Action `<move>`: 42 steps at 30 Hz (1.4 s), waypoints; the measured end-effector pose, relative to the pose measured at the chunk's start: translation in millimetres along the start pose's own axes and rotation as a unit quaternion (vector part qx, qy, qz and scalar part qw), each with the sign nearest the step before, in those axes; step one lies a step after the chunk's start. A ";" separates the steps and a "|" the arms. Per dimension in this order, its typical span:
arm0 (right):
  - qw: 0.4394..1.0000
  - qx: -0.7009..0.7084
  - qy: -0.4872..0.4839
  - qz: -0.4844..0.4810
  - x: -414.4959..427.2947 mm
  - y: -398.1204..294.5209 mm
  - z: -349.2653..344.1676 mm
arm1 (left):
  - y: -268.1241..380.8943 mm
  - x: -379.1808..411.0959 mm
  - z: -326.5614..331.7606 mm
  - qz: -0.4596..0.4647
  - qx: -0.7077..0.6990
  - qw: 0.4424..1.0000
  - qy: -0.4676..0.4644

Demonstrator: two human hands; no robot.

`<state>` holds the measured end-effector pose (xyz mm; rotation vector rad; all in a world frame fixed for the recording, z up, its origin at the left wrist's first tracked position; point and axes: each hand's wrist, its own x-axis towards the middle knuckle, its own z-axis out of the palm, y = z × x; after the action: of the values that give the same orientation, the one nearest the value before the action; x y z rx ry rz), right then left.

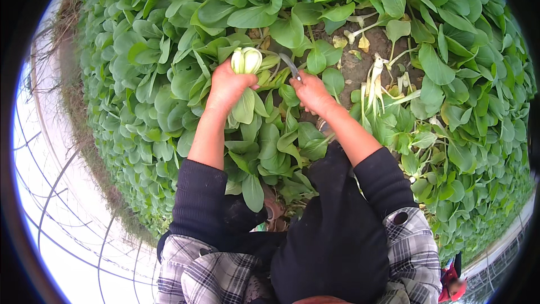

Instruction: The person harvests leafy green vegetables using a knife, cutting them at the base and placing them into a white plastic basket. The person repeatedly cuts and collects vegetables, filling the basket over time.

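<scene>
My left hand [232, 82] is closed around a head of bok choy [246, 61], its pale cut base turned up and its leaves hanging below the fist. Just to the right, my right hand [312, 91] grips a small curved sickle [291, 66] by its handle, which the fingers mostly hide. The blade points up and left, towards loose outer leaf stalks beside the bunch. Whether the blade touches those stalks I cannot tell.
Dense bok choy plants [130, 67] surround me. Bare soil [354, 67] shows at the right, with trimmed stalks and yellowed leaves [363, 43] on it. Discarded stems [374, 78] lie beside my right forearm. Curved greenhouse hoops [55, 185] stand far left. A person in red [452, 283] is at the lower right.
</scene>
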<state>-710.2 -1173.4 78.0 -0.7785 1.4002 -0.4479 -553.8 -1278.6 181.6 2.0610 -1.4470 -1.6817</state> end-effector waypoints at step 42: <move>0.942 -0.317 -0.107 -0.005 9.8 -34.7 -8.3 | -31.6 -17.4 -4.9 -0.033 -0.161 0.986 -0.008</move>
<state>-711.3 -1205.7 96.0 -1.3130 1.3387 0.1001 -530.2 -1251.4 176.5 1.9397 -1.0363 -1.8200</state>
